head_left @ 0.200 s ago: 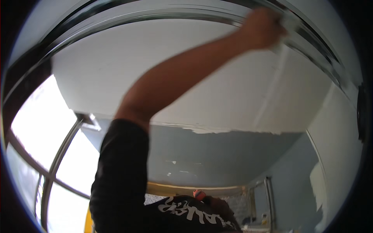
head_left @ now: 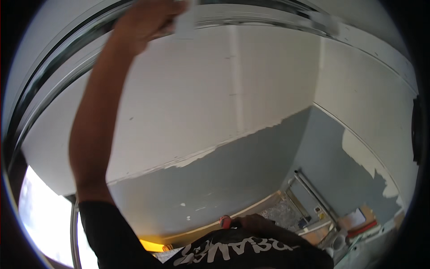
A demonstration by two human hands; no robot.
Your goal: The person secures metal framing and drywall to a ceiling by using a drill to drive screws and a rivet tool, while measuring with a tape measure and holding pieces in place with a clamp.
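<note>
My left hand (head_left: pixel 145 24) is raised at the top of the view, fingers closed on a white flat piece (head_left: pixel 184 24), beside curved-looking metal channels (head_left: pixel 251 22) along the white ceiling; its fingertips are blurred. My right hand (head_left: pixel 248 220) is low at the centre, in front of my chest, closed on a red object (head_left: pixel 225 221) that is partly hidden and too small to identify exactly.
The white ceiling panel (head_left: pixel 188 89) meets a grey-blue wall (head_left: pixel 260 161) with ragged paint patches. A bright window (head_left: pixel 45 215) is at lower left. A metal frame (head_left: pixel 316 197), cardboard pieces (head_left: pixel 367 215) and a yellow object (head_left: pixel 152 244) are lower down.
My left hand has moved from the upper right to the upper left with the white piece. My view has turned, showing more of the right wall and less of the window.
</note>
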